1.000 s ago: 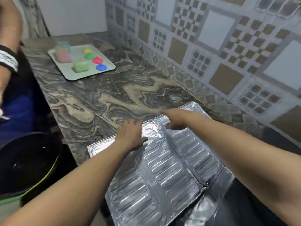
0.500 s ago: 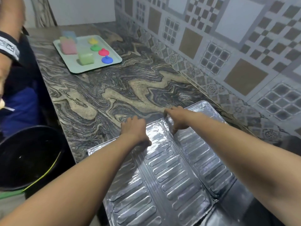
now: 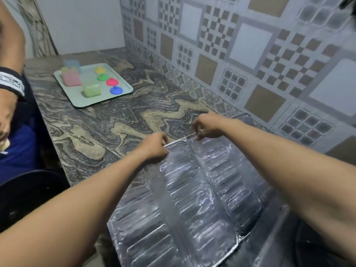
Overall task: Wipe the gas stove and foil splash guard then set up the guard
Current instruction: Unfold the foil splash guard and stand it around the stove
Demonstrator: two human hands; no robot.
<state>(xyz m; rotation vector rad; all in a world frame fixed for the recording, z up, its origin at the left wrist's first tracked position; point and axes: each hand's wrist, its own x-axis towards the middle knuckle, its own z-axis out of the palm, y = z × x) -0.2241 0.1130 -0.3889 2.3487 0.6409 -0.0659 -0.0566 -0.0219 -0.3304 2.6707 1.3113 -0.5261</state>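
Note:
The ribbed foil splash guard (image 3: 194, 193) lies spread over the marbled counter (image 3: 107, 122), several panels joined by folds, its near part resting on the dark gas stove (image 3: 300, 245) at bottom right. My left hand (image 3: 154, 147) pinches the guard's far edge on the middle panel. My right hand (image 3: 207, 127) grips the same far edge a little to the right, and that edge is lifted off the counter. No cloth is visible in either hand.
A pale green tray (image 3: 123, 91) with coloured blocks and lids sits at the far left of the counter. Another person's arm with a black wristband (image 3: 11, 83) is at the left edge. A black bucket (image 3: 25, 195) stands below. The tiled wall (image 3: 250, 54) runs along the right.
Both hands went from pressing flat on the foil to closing on its far edge. That edge has risen slightly and the panels have shifted.

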